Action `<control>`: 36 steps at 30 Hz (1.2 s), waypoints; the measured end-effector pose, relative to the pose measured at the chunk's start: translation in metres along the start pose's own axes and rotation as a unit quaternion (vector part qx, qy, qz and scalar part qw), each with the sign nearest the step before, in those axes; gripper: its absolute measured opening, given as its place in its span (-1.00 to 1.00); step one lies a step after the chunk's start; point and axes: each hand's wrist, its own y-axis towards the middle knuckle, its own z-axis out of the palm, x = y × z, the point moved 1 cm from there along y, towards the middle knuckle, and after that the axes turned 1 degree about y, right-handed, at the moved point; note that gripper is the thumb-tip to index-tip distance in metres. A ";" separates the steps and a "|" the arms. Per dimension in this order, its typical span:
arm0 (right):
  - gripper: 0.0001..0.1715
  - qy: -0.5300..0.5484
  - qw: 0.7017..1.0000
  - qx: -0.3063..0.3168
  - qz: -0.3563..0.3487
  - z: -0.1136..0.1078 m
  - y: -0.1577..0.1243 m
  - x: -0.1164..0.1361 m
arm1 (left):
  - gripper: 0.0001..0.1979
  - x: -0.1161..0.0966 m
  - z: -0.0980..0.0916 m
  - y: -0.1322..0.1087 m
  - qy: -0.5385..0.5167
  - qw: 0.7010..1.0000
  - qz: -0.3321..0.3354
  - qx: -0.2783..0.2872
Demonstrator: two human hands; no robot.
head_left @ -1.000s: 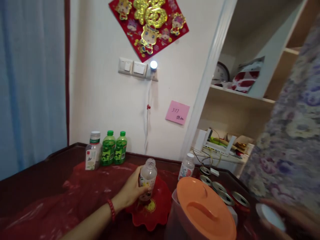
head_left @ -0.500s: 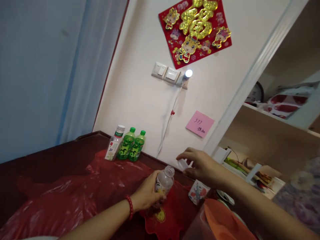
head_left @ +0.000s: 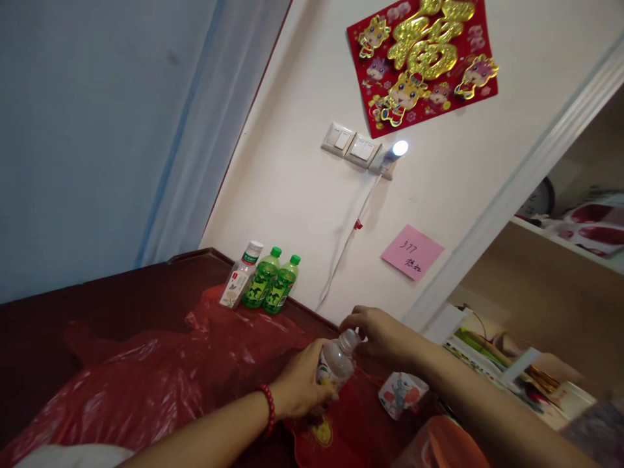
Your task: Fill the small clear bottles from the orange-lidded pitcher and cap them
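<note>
My left hand [head_left: 303,383], with a red bead bracelet [head_left: 268,408] at the wrist, is wrapped round a clear plastic bottle [head_left: 338,361]. The bottle leans to the right and has a printed label partly covered by my fingers. At its mouth is my right hand [head_left: 376,333], thumb and fingers closed in a pinch around a translucent cap, now mostly hidden by the fingers. Below the bottle lies a red mat [head_left: 324,442] with a gold emblem. A patterned paper cup [head_left: 400,394] is under my right forearm.
Against the wall stand a white-capped bottle [head_left: 238,279] and two green bottles [head_left: 262,279]. Crumpled red plastic [head_left: 146,370] covers the table's left part. An orange container [head_left: 446,445] is at the front right, beside shelves [head_left: 560,266]. A white cord [head_left: 348,244] hangs from the socket.
My right hand has come down and left with the cap, from apart to the bottle's mouth. My left hand still holds the bottle. The whole view has shifted.
</note>
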 end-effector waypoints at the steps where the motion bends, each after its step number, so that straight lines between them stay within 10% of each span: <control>1: -0.51 0.000 1.000 0.001 0.001 0.000 0.001 -0.001 | -0.31 0.000 0.000 0.000 0.000 1.000 0.000 0.000; 21: -0.69 -0.010 0.997 0.036 0.073 -0.002 0.012 -0.004 | -0.32 -0.001 0.001 -0.002 0.007 1.000 -0.008 0.004; 36: -0.25 0.010 0.997 0.059 0.055 -0.015 0.000 -0.001 | -0.30 -0.008 -0.001 -0.001 -0.004 1.000 0.000 0.007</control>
